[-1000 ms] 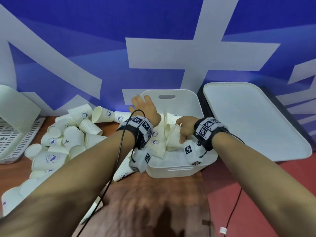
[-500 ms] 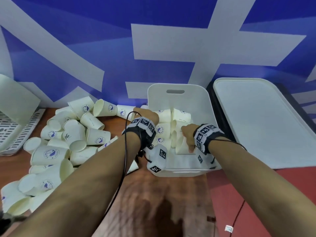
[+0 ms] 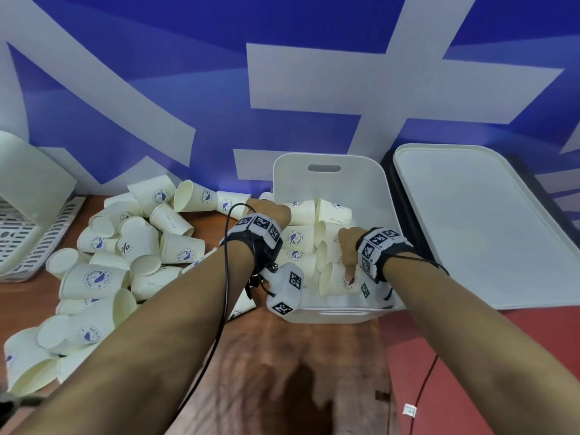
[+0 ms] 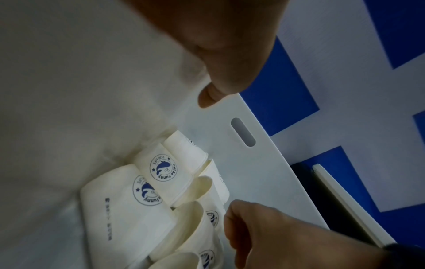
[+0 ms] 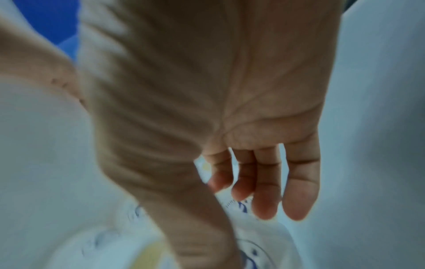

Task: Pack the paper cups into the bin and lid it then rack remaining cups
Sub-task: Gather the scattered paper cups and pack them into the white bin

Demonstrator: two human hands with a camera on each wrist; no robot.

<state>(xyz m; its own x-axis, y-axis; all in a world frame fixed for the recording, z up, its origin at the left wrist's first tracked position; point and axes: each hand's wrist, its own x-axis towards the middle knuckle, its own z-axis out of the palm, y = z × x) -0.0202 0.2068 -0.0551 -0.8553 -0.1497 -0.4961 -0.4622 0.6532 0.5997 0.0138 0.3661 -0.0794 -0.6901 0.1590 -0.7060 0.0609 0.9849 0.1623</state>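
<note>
A white bin stands against the blue wall with several paper cups lying inside it. My left hand sits over the bin's left rim. The left wrist view shows only the thumb tip against the inner wall, so the grip is unclear. My right hand reaches down into the bin with its fingers straight and spread. One fingertip presses a cup near the front. The bin's white lid lies flat to the right.
A large heap of loose paper cups covers the wooden table left of the bin. A white slotted rack sits at the far left edge. A black cable hangs from the left wrist.
My left hand has drawn back from above the cups to the bin's left rim. The right hand has come lower and nearer, its fingers uncurled from a cup and now straight on one.
</note>
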